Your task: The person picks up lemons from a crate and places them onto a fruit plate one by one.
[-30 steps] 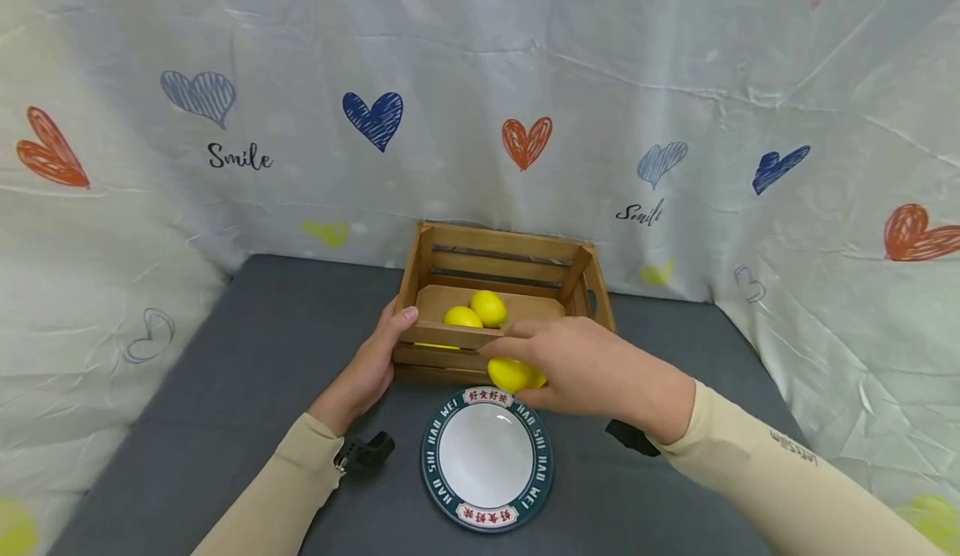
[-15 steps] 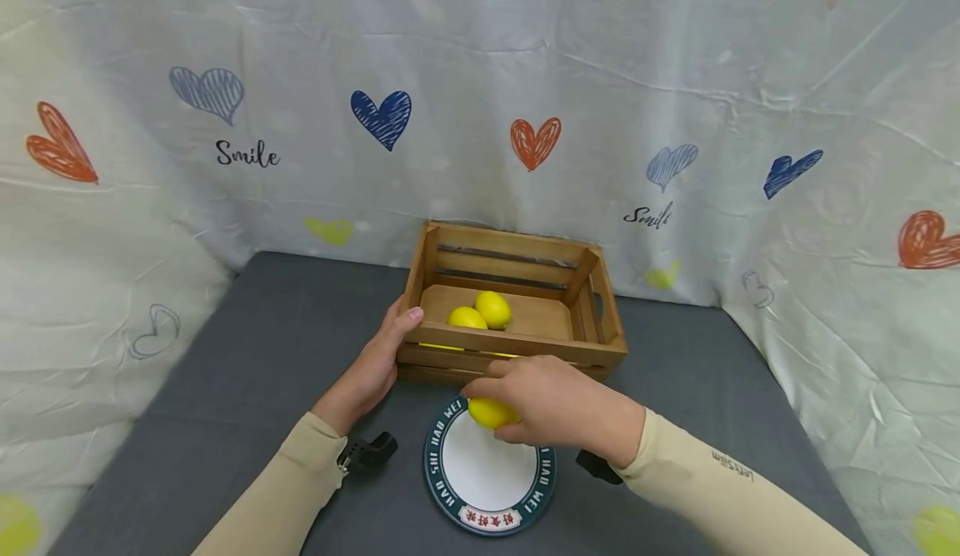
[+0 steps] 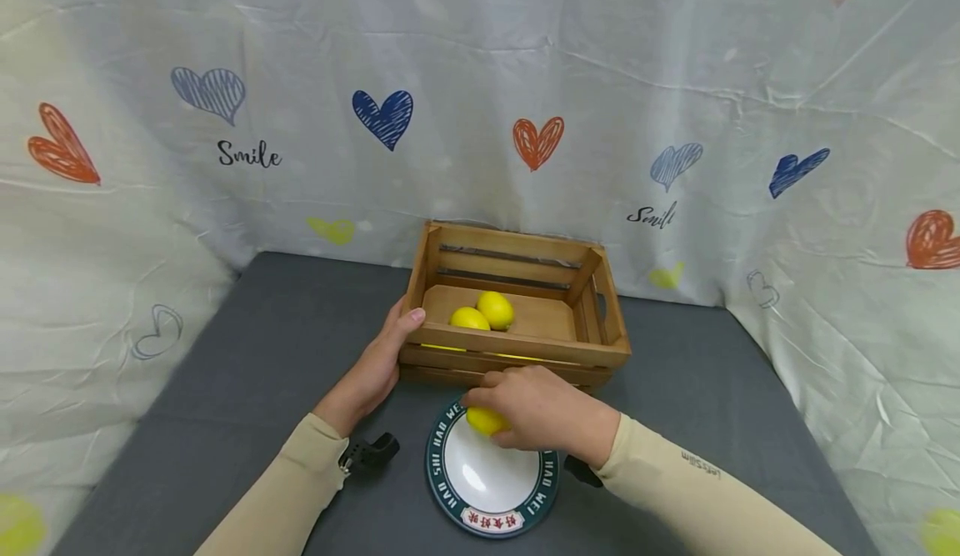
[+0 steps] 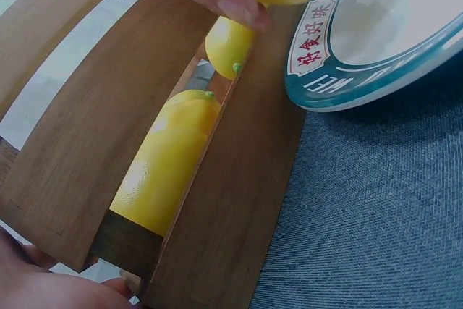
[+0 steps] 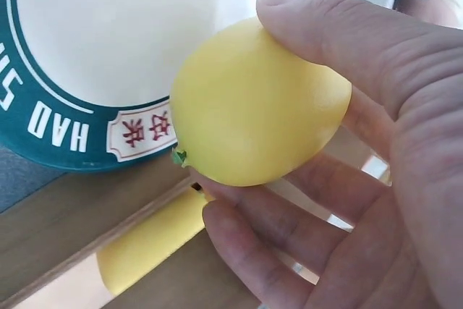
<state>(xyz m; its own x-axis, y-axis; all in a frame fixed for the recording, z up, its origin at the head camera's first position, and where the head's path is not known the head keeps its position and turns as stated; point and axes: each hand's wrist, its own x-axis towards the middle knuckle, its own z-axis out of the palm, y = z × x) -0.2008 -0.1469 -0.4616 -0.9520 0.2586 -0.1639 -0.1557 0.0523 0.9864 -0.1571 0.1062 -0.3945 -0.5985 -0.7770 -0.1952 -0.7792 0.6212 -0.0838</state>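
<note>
My right hand [image 3: 536, 406] holds a yellow lemon [image 5: 253, 103] between thumb and fingers, over the far part of a white plate [image 3: 487, 477] with a dark green lettered rim. A small green stem end shows on this lemon in the right wrist view. At the left end of a slatted wooden crate [image 3: 517, 342], my left hand [image 3: 371, 368] grips the side, thumb over the top edge. Inside the crate lie more lemons; one lemon [image 3: 495, 310] rests against another lemon [image 3: 469, 318]. Through the slats, the left wrist view shows a further yellow lemon [image 4: 163, 171].
A dark grey cloth [image 3: 300, 323] covers the table. Behind the crate hangs a pale curtain [image 3: 465, 64] printed with hearts and words. The plate sits right in front of the crate, and a black wrist device [image 3: 371, 453] is on the left wrist.
My right hand has carried the lemon from the crate's front edge toward me and slightly left, over the plate. The left hand keeps its grip on the crate.
</note>
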